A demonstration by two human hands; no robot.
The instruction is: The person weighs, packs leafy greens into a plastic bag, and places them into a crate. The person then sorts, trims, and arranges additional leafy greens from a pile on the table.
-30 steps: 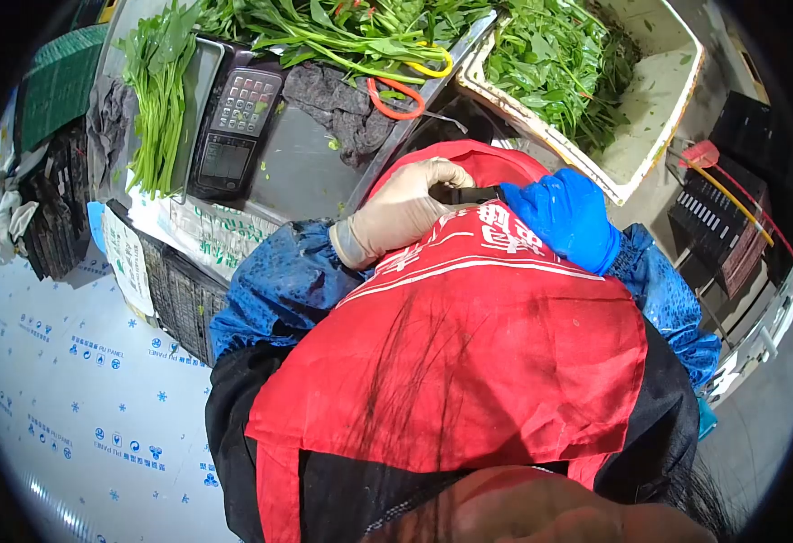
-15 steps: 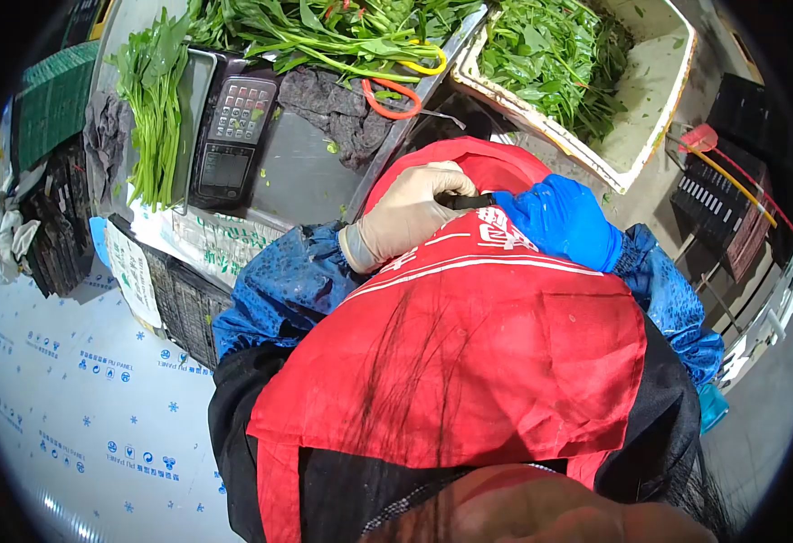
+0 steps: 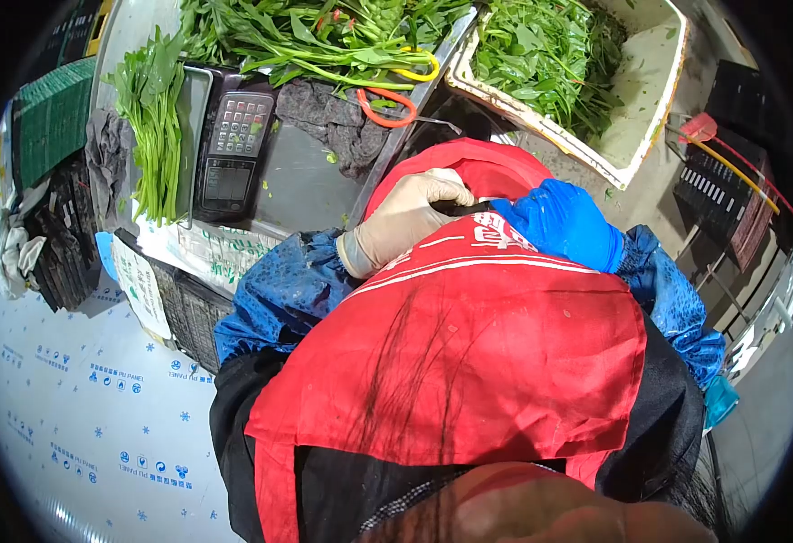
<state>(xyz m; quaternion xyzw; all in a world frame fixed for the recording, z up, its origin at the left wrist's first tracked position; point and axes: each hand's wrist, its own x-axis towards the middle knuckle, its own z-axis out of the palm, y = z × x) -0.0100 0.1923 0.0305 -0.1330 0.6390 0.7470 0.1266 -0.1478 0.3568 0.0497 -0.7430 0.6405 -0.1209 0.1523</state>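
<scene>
In front of my red apron (image 3: 469, 344), my two gloved hands meet at the waist. A cream glove covers my left hand (image 3: 403, 217), whose fingers are curled around a small dark object (image 3: 462, 209). My right hand (image 3: 566, 224), in a blue glove, is closed at the other end of that object, its fingertips mostly hidden. A small pale edge shows between the hands; what kind of thing the dark object is I cannot make out.
A metal tray holds leafy greens (image 3: 324, 45), a grey cloth (image 3: 333, 122) and orange-handled scissors (image 3: 387, 108). Left of these are a scale with a keypad (image 3: 233, 136) and a bunch of stemmed greens (image 3: 156, 136). A white foam box (image 3: 654, 100) with cut greens stands at right.
Both hands stay at the apron, with slight finger movement around the dark object. The view has shifted slightly, so the tray and box appear a little further left.
</scene>
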